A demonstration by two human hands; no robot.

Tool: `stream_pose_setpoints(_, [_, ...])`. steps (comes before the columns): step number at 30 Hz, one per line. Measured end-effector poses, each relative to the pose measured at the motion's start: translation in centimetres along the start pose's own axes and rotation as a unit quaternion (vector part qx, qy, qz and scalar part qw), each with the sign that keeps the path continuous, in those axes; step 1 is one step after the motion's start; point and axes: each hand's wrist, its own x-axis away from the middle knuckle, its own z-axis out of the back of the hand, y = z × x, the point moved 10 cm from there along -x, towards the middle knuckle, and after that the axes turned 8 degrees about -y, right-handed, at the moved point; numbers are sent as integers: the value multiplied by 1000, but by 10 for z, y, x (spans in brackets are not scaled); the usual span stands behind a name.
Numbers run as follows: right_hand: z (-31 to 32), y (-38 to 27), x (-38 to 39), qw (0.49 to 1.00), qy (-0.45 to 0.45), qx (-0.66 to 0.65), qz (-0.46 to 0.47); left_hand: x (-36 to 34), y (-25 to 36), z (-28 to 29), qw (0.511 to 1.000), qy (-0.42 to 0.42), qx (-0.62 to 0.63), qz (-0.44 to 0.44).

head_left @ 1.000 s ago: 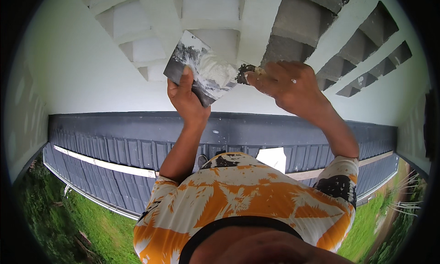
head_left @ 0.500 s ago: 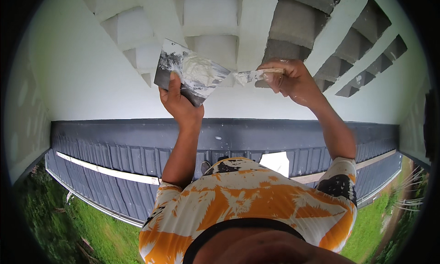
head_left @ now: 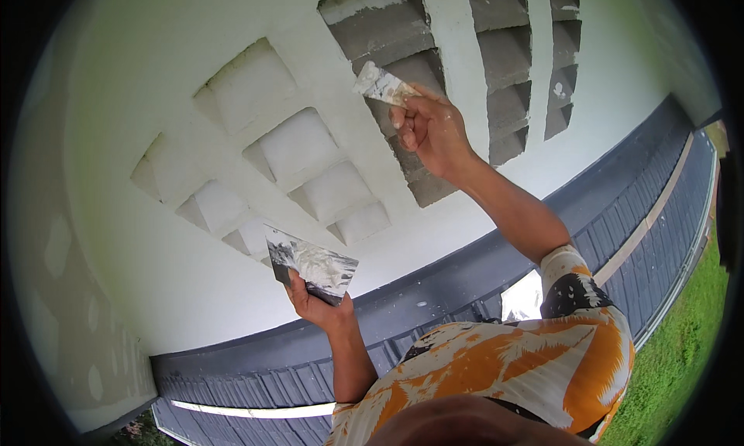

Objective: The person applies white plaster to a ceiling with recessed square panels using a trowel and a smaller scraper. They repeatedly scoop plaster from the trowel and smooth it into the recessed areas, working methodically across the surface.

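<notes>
My left hand (head_left: 319, 309) grips a dark flat plate (head_left: 280, 269) by its lower edge, thumb on top. White putty (head_left: 316, 266) is heaped and smeared across that plate. Higher up and to the right, my right hand (head_left: 435, 132) is closed around a putty knife (head_left: 380, 82), its blade coated with white putty and pointing left. The blade is in front of a column of rough grey recesses (head_left: 391, 29) in the white wall (head_left: 434, 233). Whether it touches the wall I cannot tell. Some putty specks my right fingers.
White-coated recesses (head_left: 298, 145) are left of the grey column; more grey recesses (head_left: 504, 55) are to its right. Below the wall runs a dark ribbed roof (head_left: 279, 388) with pale strips (head_left: 647, 221) and a white sheet (head_left: 523, 297). Grass (head_left: 674, 353) lies beyond its edge.
The view has turned and shifted. My right hand has raised the putty knife away from the plate to the grey recesses. The plate stays in my left hand, now lower in view.
</notes>
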Motion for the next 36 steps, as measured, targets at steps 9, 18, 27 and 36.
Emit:
stream_pose_setpoints(9, [49,-66,-141,961,220,-36,167,24,16,-6,998,6,-64,-7])
stream_pose_setpoints(18, [97,-66,-198,896,314,-150,275,33,30,20,992,63,-106,-27])
stream_pose_setpoints(27, [86,-75,-205,894,198,-224,334,43,39,19,987,80,-135,-39])
stream_pose_setpoints(36, [69,-54,-172,911,225,-219,268,43,44,36,985,94,-142,-18])
